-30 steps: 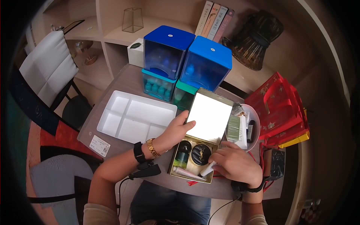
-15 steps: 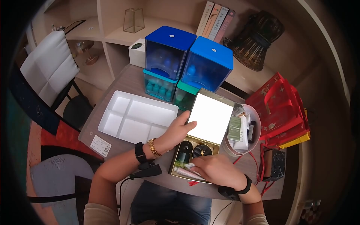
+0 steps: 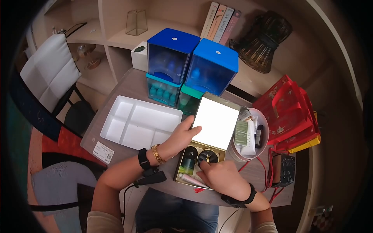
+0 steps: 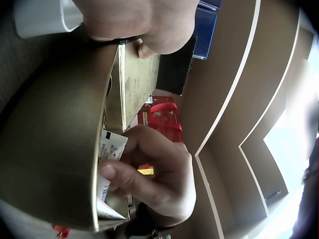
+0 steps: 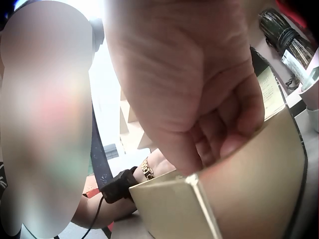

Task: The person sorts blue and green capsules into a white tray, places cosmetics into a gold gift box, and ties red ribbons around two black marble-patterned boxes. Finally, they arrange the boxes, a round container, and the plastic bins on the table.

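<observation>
Head view: R hand (image 3: 227,176) is at lower ctr, fingers bent down into the gold box (image 4: 55,134); L hand (image 3: 176,140) grips the raised lid (image 3: 216,123), thumb on its bright inner face. Vs. 0.5 s ago, the R hand has shifted so more of the black compact (image 3: 204,154) shows, & the white tube (image 4: 113,143) whose end stuck out past the fingers is now hidden from this cam. L hand & lid look abt the same. Prob. means the tube's spot in the box is still being sorted, as it isn't let go yet. L wrist view settles the grip: R thumb & fingers pinch the tube, printed end up, at the box rim, mid-frame; it also gives the lid's outer side, w/ a L fingertip on it. R wrist view has the R palm close up, fingers curled behind the box wall at lower right; can't tell from there what they hold. Only the head view gets the full contents: dark bottle (image 3: 188,159) at the box's upper left, compact beside it, pinkish tube (image 3: 191,179) along the bottom edge. Further out: white divided tray (image 3: 157,116) left of ctr, tub (image 3: 241,156) of products right of the lid, blue-lidded bins (image 3: 173,40) at top ctr, red bags (image 3: 285,114) at far right.
</observation>
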`<state>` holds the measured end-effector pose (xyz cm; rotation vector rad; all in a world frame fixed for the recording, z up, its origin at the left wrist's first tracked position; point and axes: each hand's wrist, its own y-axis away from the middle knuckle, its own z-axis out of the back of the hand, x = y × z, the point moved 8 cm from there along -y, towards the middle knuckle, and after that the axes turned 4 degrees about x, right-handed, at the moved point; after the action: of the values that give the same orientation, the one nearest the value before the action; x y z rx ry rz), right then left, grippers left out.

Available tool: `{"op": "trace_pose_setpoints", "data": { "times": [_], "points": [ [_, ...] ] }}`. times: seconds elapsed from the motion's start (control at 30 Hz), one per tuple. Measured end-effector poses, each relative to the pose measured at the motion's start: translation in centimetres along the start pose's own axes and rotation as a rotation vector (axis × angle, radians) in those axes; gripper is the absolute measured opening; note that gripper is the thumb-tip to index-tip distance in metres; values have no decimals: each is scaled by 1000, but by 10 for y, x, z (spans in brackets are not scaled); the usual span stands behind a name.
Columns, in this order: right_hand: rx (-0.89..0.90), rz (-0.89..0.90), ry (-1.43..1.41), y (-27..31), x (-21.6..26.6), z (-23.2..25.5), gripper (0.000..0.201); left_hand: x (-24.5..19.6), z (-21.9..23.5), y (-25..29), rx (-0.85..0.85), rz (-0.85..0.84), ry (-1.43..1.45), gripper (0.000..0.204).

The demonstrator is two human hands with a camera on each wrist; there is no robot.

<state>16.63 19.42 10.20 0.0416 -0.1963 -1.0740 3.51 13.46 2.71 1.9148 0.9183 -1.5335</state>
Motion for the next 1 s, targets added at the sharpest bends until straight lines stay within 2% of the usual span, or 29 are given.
{"op": "trace_pose_setpoints", "data": {
  "times": [0.13, 0.33, 0.43, 0.53, 0.63, 0.73, 0.93, 1.0],
  "points": [
    [-50, -67, 42, -2, 3, -13, 24, 1, 0, 0, 11, -7, 8, 29],
    [-77, -19, 116, 0, 6, -16, 20, -1, 0, 1, 0, -4, -4, 26],
    [-28, -42, 102, -1, 7, -17, 6, 0, 0, 0, -2, 0, 14, 25],
    [-8, -52, 98, -2, 5, -22, 6, -1, -1, 0, 2, -18, 13, 24],
    [-60, -29, 142, 0, 3, -21, 22, -2, -1, 1, -2, -12, 15, 24],
    [-47, -69, 44, 3, -3, 2, 25, -5, -2, 2, -6, -31, 36, 24],
    [-414, -309, 0, 35, -37, 85, 22, -10, -4, 3, 22, 4, 142, 30],
    [-551, -403, -55, 50, -45, 104, 22, -20, -2, 6, -29, -44, 179, 35]
  ]
}}
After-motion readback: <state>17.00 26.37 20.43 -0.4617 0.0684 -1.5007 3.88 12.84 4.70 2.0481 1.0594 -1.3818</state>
